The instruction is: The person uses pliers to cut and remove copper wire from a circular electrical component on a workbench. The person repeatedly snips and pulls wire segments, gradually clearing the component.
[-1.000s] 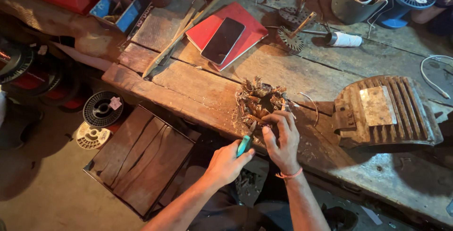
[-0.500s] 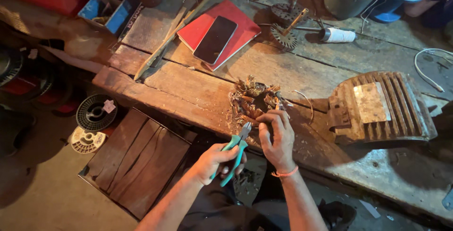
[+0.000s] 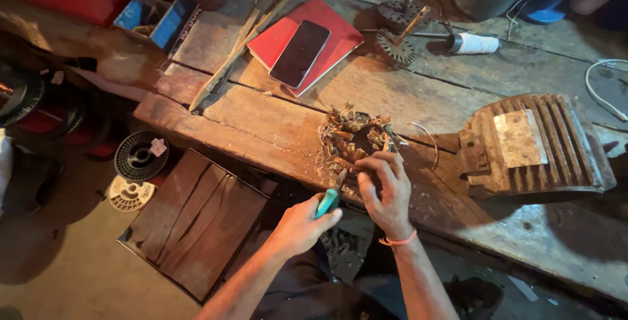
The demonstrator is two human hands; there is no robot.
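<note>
Both arms are bare, with no sleeves. The right hand (image 3: 387,192) has a thin orange band (image 3: 399,239) around its wrist. The left hand (image 3: 302,226) wears nothing.

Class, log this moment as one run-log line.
left hand: grips teal-handled pliers | right hand: steadies wire coil bundle | surface: wooden bench

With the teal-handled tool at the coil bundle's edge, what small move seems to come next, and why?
Probably a slight push of the teal-handled tool deeper under the coil bundle. The left hand holds its tip at the bundle's near edge, while the right hand rests on that edge, seemingly steadying it on the wooden bench.
</note>
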